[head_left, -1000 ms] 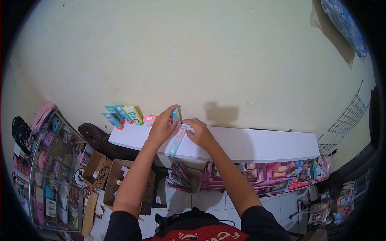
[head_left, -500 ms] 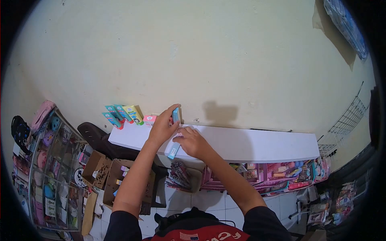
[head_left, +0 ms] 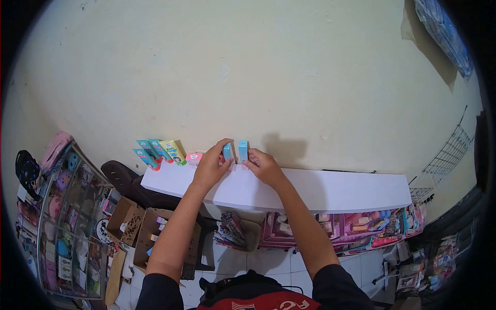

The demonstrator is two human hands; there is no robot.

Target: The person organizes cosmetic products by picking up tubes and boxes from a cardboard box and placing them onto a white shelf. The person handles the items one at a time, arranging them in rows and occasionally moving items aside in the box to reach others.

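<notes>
At the back of a white shelf top [head_left: 330, 186], my left hand [head_left: 211, 164] is closed around a small light-blue box [head_left: 227, 151] that stands upright. Just to its right, my right hand [head_left: 263, 166] grips a second, taller-looking light-blue box [head_left: 243, 150] by its right side, also upright. A narrow gap separates the two boxes. Beside my left hand is a pink box [head_left: 194, 158], partly hidden by that hand. Farther left stand several teal tubes [head_left: 147, 159] and a yellow tube [head_left: 173, 152] with a green cap.
Below the shelf are pink racks [head_left: 336, 227] of goods and a bin of wrapped items [head_left: 230, 230]. Open cardboard boxes [head_left: 161, 219] and a glass display case [head_left: 67, 222] stand on the left. A wire grid [head_left: 449, 150] leans at the right wall.
My right hand has moved up and right toward the wall, bringing its light-blue box from a slant at the shelf's front edge to upright. My left hand stays almost in place.
</notes>
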